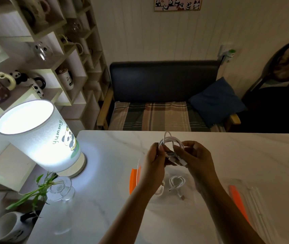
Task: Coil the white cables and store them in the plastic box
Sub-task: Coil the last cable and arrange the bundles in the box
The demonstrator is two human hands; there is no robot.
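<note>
Gripping white cable coil (171, 143), both hands; lamp (40, 136) reads "yummy".

Glossy marble-look table (105, 199), clear plastic box (210, 187), smooth white cables (171, 143)

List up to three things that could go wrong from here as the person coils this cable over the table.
1. The coil, pinched only between the left hand and right hand, may spring open.
2. Its loose plug ends dangle and could snag.
3. The box below already holds another cable; dropping this one in carelessly might tangle them.
</note>
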